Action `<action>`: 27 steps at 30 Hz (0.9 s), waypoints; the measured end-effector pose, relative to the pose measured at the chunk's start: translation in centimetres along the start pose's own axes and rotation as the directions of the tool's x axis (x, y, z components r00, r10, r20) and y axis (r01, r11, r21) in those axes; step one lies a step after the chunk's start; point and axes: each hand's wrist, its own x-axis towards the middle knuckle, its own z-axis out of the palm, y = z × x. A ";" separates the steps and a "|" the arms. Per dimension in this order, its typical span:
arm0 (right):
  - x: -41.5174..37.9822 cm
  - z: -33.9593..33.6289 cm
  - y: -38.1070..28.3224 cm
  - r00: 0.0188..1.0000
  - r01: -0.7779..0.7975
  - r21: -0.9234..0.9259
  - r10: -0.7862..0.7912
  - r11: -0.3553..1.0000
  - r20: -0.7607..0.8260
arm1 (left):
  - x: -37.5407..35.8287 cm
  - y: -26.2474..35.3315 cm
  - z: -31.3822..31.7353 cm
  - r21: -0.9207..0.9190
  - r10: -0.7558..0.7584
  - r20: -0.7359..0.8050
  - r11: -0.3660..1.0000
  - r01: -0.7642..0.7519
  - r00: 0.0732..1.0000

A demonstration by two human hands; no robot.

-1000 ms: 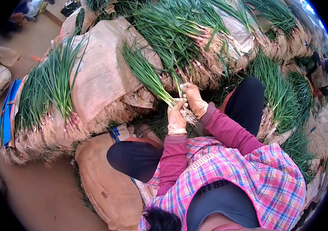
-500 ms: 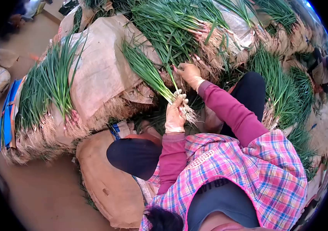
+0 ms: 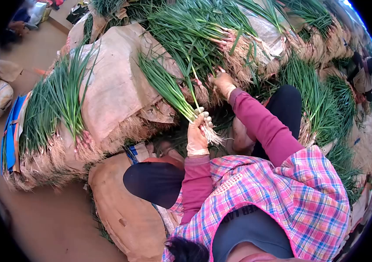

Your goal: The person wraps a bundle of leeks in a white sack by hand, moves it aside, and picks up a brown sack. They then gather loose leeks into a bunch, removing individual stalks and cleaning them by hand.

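Observation:
My left hand (image 3: 198, 133), in a thin pale glove, is closed around a small bunch of green garlic (image 3: 168, 91). The leaves point up and left, and the whitish roots (image 3: 212, 136) hang out on the right of the fist. My right hand (image 3: 224, 84), also gloved, reaches to the near edge of a leafy heap (image 3: 194, 50). Its fingers are pinched at the pinkish base of a green garlic plant there, partly hidden by the hand. Just left of these fingers, a single pink bulb (image 3: 198, 82) with roots lies apart from the heap.
Brown sacking (image 3: 116, 74) covers a stack of rooted plants at the left, with another bunch (image 3: 70, 87) on it. More bundles (image 3: 319, 100) stand at the right, near another person (image 3: 365, 76). A brown sack (image 3: 127, 209) lies beside my knee.
My right hand has moved a little right, from the single pink bulb to the plants at the heap's edge. My left hand still holds its bunch, slightly lower in view.

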 end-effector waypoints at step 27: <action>-13.1 -4.6 -4.0 0.898 0.249 0.380 -0.359 0.891 0.254 | 1.1 0.3 -0.2 0.121 0.135 -0.120 0.985 -0.121 0.983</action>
